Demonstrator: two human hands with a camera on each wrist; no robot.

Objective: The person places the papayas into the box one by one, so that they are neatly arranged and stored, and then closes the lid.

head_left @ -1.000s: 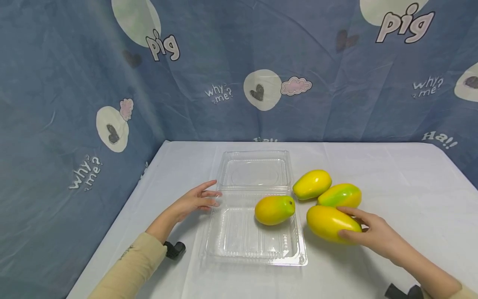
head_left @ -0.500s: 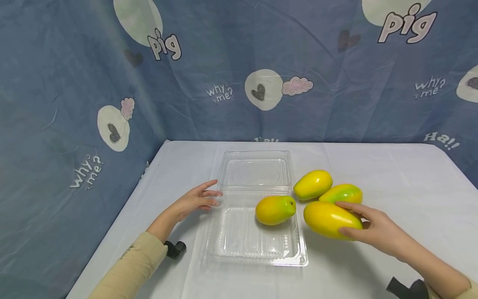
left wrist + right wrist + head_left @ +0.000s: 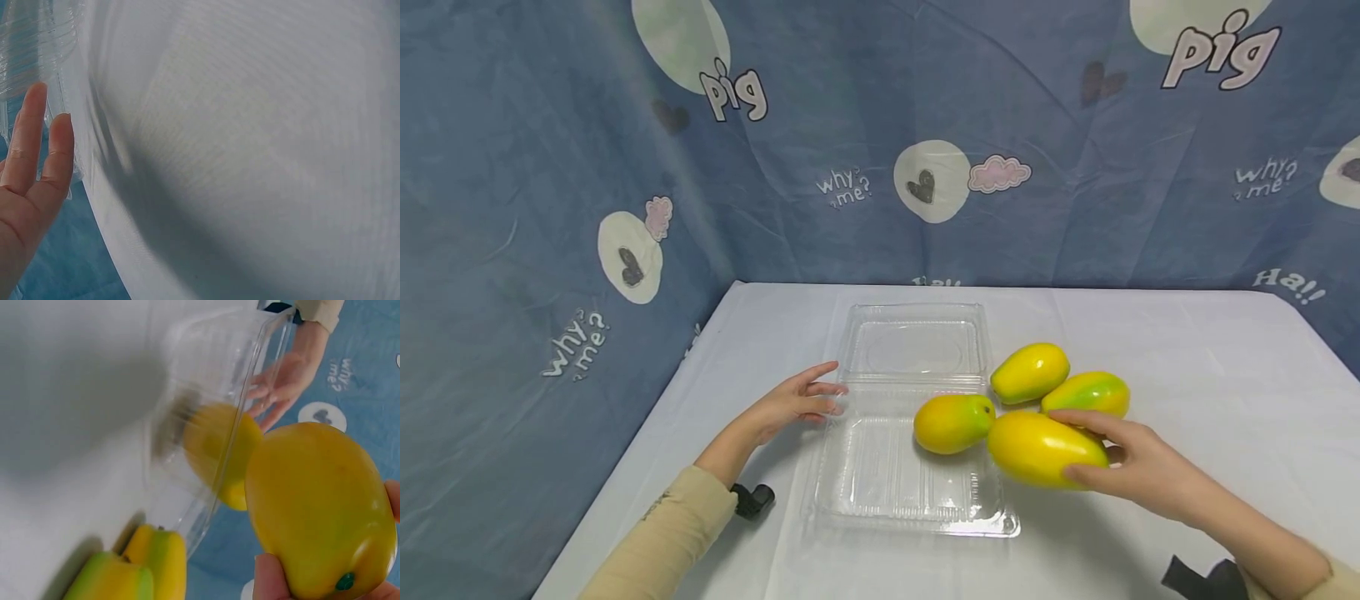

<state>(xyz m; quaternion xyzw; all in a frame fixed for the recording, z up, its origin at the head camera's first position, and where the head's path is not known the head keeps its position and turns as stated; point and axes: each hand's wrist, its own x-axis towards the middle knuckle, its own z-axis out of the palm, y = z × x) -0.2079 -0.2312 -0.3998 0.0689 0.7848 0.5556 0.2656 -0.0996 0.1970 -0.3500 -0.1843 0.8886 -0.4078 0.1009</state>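
Note:
My right hand [image 3: 1138,462] grips a yellow papaya [image 3: 1037,448] by its right end, thumb on the near side and fingers on the far side. In the head view this papaya overlaps the right rim of a clear plastic clamshell box [image 3: 880,500]. Another papaya [image 3: 947,423] lies inside the box tray, and the held one overlaps its green end. The right wrist view shows the held papaya [image 3: 322,512] close up, with a green stem spot. My left hand [image 3: 797,398] is at the box's left edge, fingers loosely spread, fingertips right at the rim.
Two more papayas, one yellow [image 3: 1030,372] and one greener [image 3: 1090,393], lie on the white tablecloth [image 3: 1225,375] right of the box. The box's lid [image 3: 917,343] lies folded back behind its tray. A blue printed curtain [image 3: 820,100] hangs behind and to the left.
My right hand has lifted the yellow papaya and carried it left, from the cloth to the box's right rim. My left hand has stayed at the box's left edge.

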